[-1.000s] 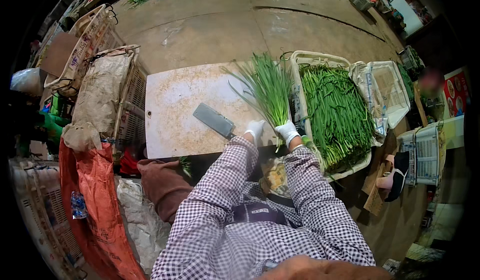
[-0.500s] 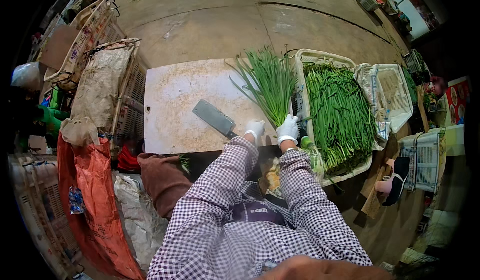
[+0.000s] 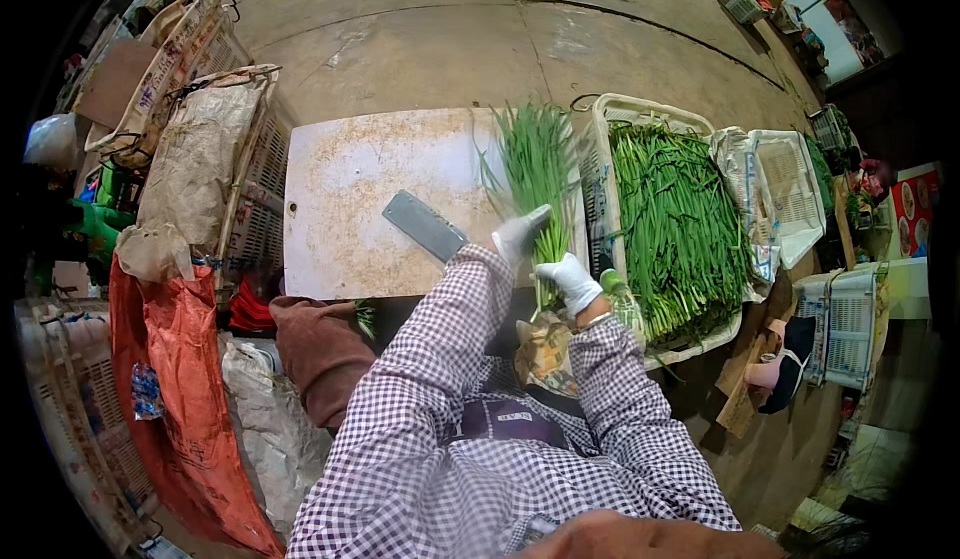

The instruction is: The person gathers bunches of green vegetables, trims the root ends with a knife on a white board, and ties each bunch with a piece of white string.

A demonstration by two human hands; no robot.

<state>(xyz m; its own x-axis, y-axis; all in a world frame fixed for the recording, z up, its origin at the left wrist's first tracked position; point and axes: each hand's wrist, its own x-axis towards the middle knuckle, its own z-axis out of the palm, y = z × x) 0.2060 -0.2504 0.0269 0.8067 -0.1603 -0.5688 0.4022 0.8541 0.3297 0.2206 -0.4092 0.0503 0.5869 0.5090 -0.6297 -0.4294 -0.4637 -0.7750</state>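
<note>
A bunch of garlic chives [image 3: 540, 154] stands out over the right side of the pale board [image 3: 345, 189], leaf tips pointing away from me. My right hand [image 3: 572, 286], in a white glove, is closed round the bunch low down near its pale stem ends. Across the stalks above it lies my left hand [image 3: 522, 234], also gloved; motion blurs its fingers, so their grip cannot be made out. Left of it a cleaver [image 3: 424, 223] rests flat on the board, its handle hidden behind my left sleeve.
Against the board's right side stands a white plastic crate [image 3: 607, 149] heaped with green chives [image 3: 680, 224]. An empty-looking white crate [image 3: 790, 194] is beyond it. On the left are crates with a sack [image 3: 195, 169], a red bag [image 3: 175, 359] and a brown cloth [image 3: 318, 354].
The chive bunch has shifted toward me and stands straighter. My left hand has moved up and right, off the board and onto the stalks. My right hand is lower, near the stem ends.
</note>
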